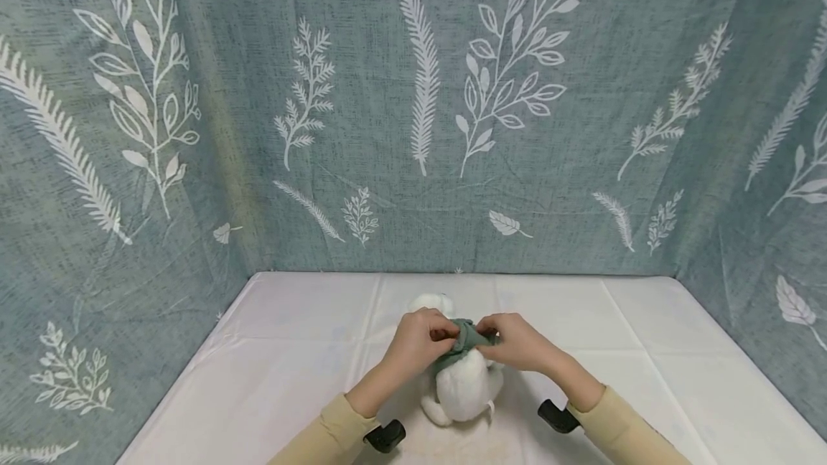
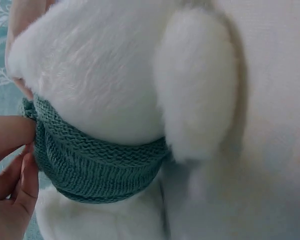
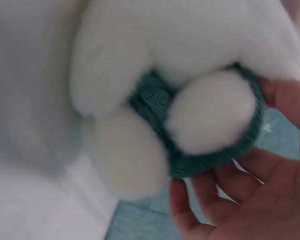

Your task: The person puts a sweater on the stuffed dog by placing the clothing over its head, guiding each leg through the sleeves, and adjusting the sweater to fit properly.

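White plush toy (image 1: 461, 386) lay on the counter (image 1: 291, 350) under a pale cloth, near the front edge, seen from the head view. Wore a green knitted scarf (image 1: 468, 336) about the neck. Left hand (image 1: 420, 339) and right hand (image 1: 520, 343) met over that scarf from either side, fingers curled and pinching the knit between them. Cream sleeves (image 1: 323, 429) covered both forearms, with a black wrist mount (image 1: 385, 436) under each. Backed on 3 sides by a blue-grey curtain (image 1: 413, 92) printed with white leaves.

Seen from the left wrist: white fur filled most of the view, the plush toy (image 2: 99, 65) close up with 1 rounded limb (image 2: 197, 80) hanging beside the body. Ribbed green scarf (image 2: 97, 160) wrapped snugly round the narrow part. Left hand's fingers (image 2: 12, 135) pressed against the scarf's bunched end at the left edge, closed on the knit.

Seen from the right wrist, somewhat blurred: plush toy (image 3: 190, 35) above, 2 rounded white limbs (image 3: 212, 110) in front, green scarf (image 3: 152, 100) showing behind and around them. Right hand (image 3: 270, 200) cupped beneath, fingers (image 3: 190, 210) curled up to the lower edge of the scarf and touching it. Exact pinch hidden here, though plain in the head view.
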Demonstrator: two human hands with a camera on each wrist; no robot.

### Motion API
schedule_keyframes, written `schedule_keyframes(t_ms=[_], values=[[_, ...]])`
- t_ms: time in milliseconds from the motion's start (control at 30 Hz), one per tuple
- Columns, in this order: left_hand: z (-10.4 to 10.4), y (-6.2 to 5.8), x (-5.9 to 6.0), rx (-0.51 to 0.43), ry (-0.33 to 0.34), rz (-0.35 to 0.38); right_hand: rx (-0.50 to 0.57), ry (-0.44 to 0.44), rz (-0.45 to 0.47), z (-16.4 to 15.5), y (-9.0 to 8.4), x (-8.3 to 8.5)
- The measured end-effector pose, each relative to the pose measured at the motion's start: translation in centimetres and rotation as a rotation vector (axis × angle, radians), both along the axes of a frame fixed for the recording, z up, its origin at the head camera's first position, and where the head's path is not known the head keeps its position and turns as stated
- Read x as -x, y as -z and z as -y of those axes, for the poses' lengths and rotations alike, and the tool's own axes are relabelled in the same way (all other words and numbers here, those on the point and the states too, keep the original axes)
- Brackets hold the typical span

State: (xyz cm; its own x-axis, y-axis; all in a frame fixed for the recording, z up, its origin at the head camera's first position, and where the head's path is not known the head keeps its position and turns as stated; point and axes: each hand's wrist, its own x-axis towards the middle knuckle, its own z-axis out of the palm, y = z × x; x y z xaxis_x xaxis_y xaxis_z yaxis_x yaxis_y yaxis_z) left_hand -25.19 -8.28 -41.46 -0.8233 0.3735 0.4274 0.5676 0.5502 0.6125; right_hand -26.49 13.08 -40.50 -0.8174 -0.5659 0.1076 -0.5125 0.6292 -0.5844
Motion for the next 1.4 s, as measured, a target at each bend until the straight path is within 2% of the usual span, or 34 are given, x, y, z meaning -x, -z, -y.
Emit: schedule_keyframes(t_ms=[100, 367, 533, 667, 900, 1033, 1133, 1300, 1400], values=[[-0.2, -0.1, 0.1, 0.007, -0.005, -0.001, 0.047, 0.021, 0.005, 0.3, 0.4, -0.1], [-0.4, 0.0, 0.7, 0.079, 0.033, 0.084, 0.131, 0.052, 0.013, 0.8, 1.1, -0.5], [-0.3, 0.2, 0.7, 0.100, 0.050, 0.022, 0.134, 0.042, -0.047, 1.1, 1.3, -0.7], [-0.3, 0.5, 0.6, 0.096, 0.032, -0.039, 0.112, 0.019, -0.070, 1.2, 0.7, -0.9], [-0.7, 1.4, 0.3, 0.075, -0.010, -0.090, -0.047, 0.038, -0.113, 1.2, -0.9, -1.8], [-0.9, 1.6, 0.4, 0.042, -0.036, -0.101, -0.060, 0.061, -0.105, 0.8, -1.4, -2.3], [-0.7, 1.5, 0.4, 0.016, -0.049, -0.079, -0.022, 0.076, -0.093, 0.7, -0.9, -2.5], [-0.4, 1.6, 0.4, -0.058, -0.042, -0.014, 0.016, 0.117, -0.153, 0.5, 0.4, -2.5], [-0.3, 2.0, 0.5, -0.118, -0.048, 0.033, 0.022, 0.125, -0.148, 0.3, 1.0, -2.4]])
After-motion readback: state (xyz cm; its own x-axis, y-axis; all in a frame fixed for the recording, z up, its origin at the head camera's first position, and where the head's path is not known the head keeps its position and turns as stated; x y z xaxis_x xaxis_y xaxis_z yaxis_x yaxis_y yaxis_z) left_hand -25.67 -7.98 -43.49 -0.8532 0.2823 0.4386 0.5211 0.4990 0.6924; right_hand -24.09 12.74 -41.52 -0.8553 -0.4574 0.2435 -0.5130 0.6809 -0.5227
